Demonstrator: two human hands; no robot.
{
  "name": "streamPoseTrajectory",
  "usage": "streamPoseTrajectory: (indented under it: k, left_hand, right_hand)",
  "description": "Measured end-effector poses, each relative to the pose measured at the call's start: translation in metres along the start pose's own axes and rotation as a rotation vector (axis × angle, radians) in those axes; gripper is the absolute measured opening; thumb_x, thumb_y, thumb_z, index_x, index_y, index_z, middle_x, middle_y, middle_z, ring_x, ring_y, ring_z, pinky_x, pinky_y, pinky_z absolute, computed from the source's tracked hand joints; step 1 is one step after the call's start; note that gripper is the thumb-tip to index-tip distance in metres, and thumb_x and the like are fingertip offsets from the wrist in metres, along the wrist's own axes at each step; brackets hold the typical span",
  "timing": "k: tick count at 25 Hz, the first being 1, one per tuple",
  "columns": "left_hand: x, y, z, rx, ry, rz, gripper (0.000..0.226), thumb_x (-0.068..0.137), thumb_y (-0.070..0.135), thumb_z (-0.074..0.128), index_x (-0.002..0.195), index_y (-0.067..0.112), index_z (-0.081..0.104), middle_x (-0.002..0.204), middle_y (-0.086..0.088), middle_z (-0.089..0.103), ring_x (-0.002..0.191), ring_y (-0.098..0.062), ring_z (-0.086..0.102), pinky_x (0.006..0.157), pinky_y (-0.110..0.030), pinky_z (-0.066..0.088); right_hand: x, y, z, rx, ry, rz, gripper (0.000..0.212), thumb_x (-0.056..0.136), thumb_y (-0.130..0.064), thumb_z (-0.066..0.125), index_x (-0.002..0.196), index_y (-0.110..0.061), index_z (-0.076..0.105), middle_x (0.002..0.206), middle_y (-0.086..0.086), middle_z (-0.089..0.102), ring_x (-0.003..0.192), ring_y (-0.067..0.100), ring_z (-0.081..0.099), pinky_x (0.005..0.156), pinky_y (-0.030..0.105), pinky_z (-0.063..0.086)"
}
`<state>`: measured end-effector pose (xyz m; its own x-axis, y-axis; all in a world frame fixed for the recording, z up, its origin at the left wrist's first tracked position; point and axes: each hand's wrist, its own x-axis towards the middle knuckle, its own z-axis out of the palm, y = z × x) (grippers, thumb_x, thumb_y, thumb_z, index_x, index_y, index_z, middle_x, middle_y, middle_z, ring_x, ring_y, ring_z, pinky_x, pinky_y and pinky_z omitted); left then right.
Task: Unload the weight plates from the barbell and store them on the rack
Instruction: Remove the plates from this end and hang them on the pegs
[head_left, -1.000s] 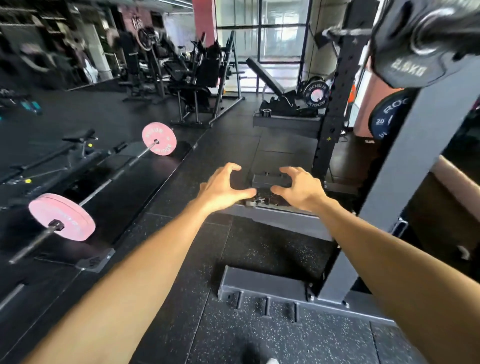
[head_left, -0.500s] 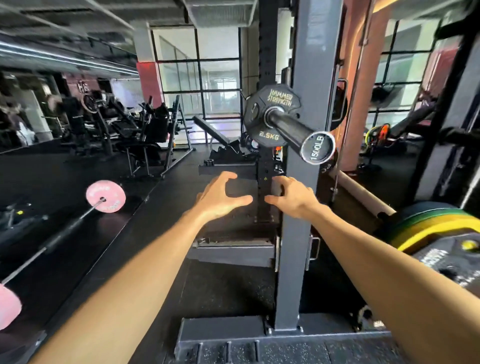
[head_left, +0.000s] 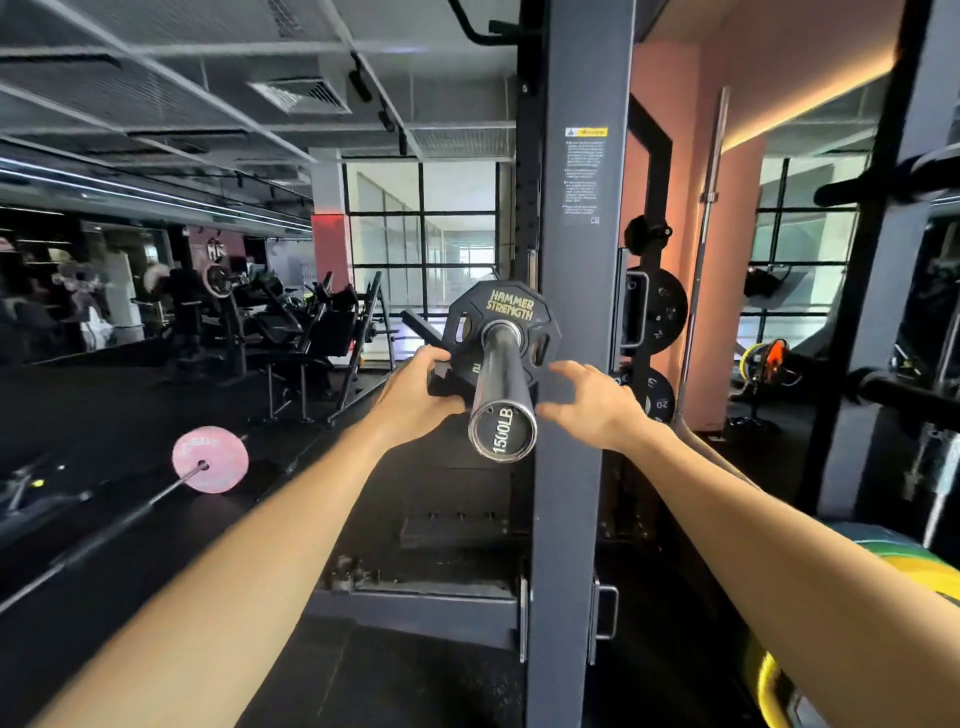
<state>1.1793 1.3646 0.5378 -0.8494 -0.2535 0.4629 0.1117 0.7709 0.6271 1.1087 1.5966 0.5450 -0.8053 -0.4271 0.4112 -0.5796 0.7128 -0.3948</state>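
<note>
Black weight plate (head_left: 503, 326) sits on the barbell sleeve (head_left: 503, 397), beside the grey rack upright (head_left: 576, 322). Both arms reach straight out: left hand (head_left: 418, 397) curls its fingers around the plate's lower left edge, right hand (head_left: 597, 402) hovers just beside the right edge, fingers spread.

"hammer strength" in gold letters across the upper face of the black weight plate (head_left: 501, 325) on the barbell sleeve (head_left: 503, 382). "1500lb" in white on the round end cap (head_left: 502, 431) of that sleeve. "20" on a dark plate (head_left: 658, 399) stored low behind the grey upright. fine print under a yellow header on the warning sticker (head_left: 585, 174) high on the upright, too small to read. faint embossed letters on the pink plate (head_left: 210, 459), illegible.
</note>
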Motion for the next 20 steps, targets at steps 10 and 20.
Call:
streamPoseTrajectory:
  k: [10,20]
  left_hand:
    - [0.114,-0.005,0.011,0.007,0.058,-0.022,0.06,0.089,0.024,0.059,0.144,0.022,0.035,0.139,0.001,0.05,0.126,-0.019,0.049,0.089,-0.024,0.032]
    - [0.187,-0.013,0.042,0.125,0.137,-0.076,0.055,0.091,0.003,0.045,0.141,0.021,0.034,0.129,-0.015,0.052,0.112,-0.036,0.054,0.098,-0.046,0.045]
  right_hand:
    - [0.117,0.013,-0.003,0.063,0.057,0.093,0.054,0.084,-0.036,0.06,0.131,-0.013,0.045,0.127,0.011,0.053,0.111,0.03,0.055,0.095,0.044,0.046]
    - [0.187,0.032,0.035,0.27,0.039,0.258,0.05,0.087,-0.013,0.061,0.131,-0.003,0.04,0.131,0.016,0.053,0.118,0.033,0.053,0.086,0.031,0.044]
